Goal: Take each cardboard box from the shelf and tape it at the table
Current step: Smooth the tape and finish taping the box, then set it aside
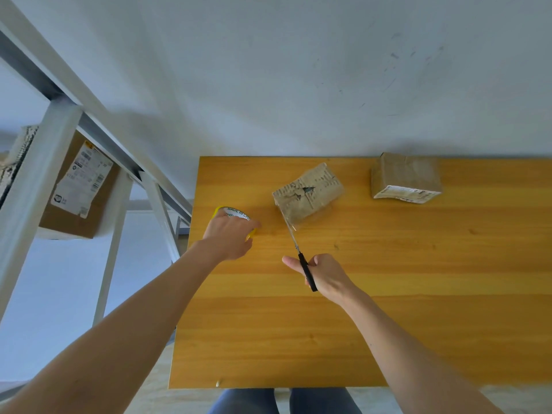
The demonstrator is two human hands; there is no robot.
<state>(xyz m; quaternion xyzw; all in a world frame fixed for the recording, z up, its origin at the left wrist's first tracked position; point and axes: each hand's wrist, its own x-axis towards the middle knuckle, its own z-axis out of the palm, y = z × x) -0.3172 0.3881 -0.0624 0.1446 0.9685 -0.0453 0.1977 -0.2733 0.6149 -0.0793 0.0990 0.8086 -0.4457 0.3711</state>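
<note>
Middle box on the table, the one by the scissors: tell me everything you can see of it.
The middle box is a small brown cardboard carton, closed, its top scuffed, faintly printed and torn in a small hole. It sits flat on the wooden table, askew to its edges. The scissors in the right hand reach its near left corner, where clear tape seems to hang; whether the blades touch cardboard is unclear.

A pale wall (298, 70) (scuffed at right) backs the orange wooden table (418, 294) — white metal shelf (53, 150) left.
</note>
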